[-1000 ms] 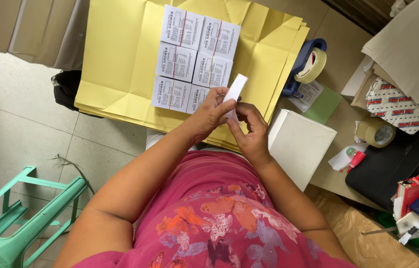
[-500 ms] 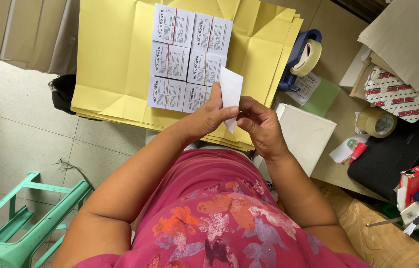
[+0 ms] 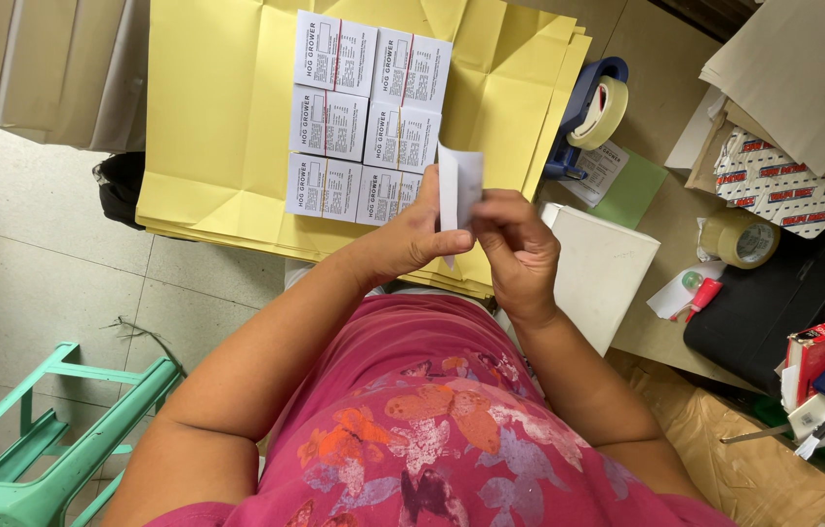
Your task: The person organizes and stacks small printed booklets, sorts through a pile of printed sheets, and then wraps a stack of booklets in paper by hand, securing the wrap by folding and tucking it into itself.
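Both my hands hold a small white paper label (image 3: 460, 183) upright above the near edge of a stack of yellow paper sheets (image 3: 207, 117). My left hand (image 3: 422, 234) pinches its left side and my right hand (image 3: 515, 242) grips its right side, fingers curled. Just beyond the hands, several white printed labels (image 3: 366, 119) lie in a two-column grid on the yellow sheets. The held label hides part of the nearest right label.
A white box (image 3: 598, 273) lies right of my hands. A blue tape dispenser (image 3: 593, 102), a green pad (image 3: 632, 187), a brown tape roll (image 3: 740, 237), a black case (image 3: 774, 312) and stacked paper sit at right. A green plastic stool (image 3: 51, 439) stands on the tiled floor at lower left.
The label has been turned from a tilted strip to an upright, wider face between both hands. The hands have drawn slightly nearer my body.
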